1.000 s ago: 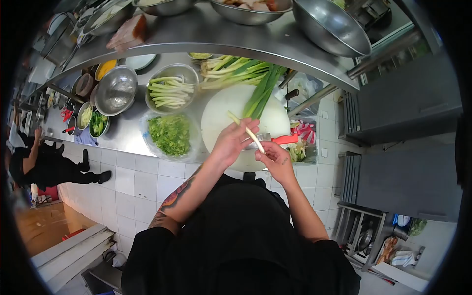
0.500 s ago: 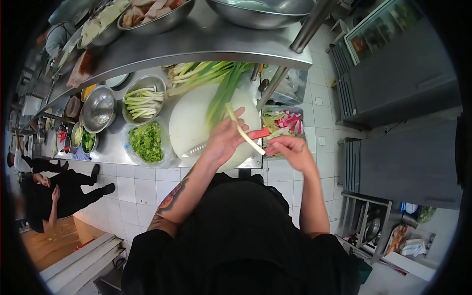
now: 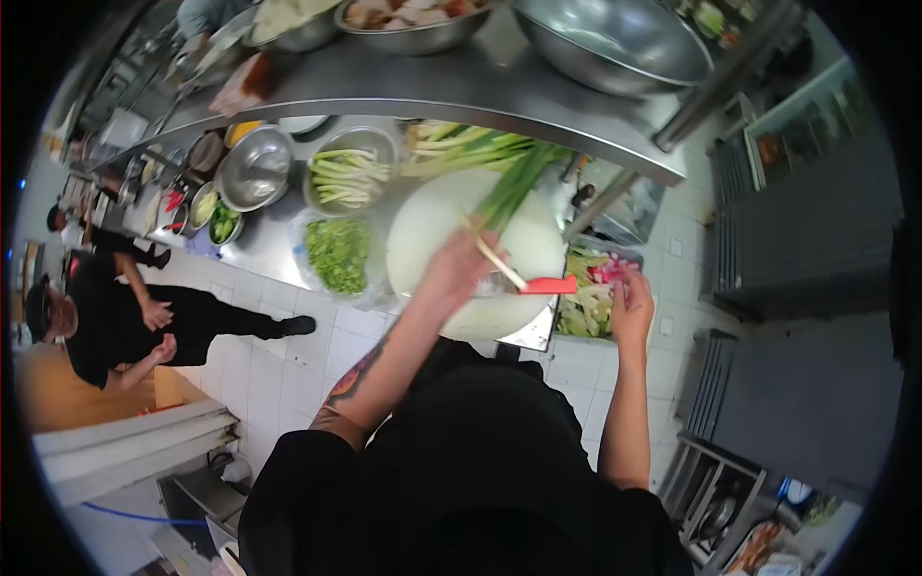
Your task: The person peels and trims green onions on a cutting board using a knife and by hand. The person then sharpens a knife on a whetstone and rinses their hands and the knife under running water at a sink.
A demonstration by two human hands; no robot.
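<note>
My left hand [image 3: 459, 269] is over the round white cutting board [image 3: 413, 216], closed on a pale peeled scallion stalk [image 3: 497, 258]. Long green leaves [image 3: 519, 192] of scallions reach onto the board beside this hand. A knife with a red handle [image 3: 550, 285] lies partly on the board, its blade largely hidden under the left hand. My right hand [image 3: 632, 300] is at the right edge of a bin of trimmings [image 3: 584, 312], fingers pinched together; whatever they hold is too small to tell.
Left of the board are chopped greens [image 3: 336, 254] in plastic and a bowl of trimmed scallions [image 3: 349, 178]. An empty metal bowl [image 3: 254, 170] stands farther left. A metal shelf [image 3: 519, 91] with bowls crosses above the counter. A person in black [image 3: 125, 317] stands at the left.
My right hand has moved away from the stalk to the bin. The left hand still holds the stalk. The view has shifted, and the person at the left appears larger.
</note>
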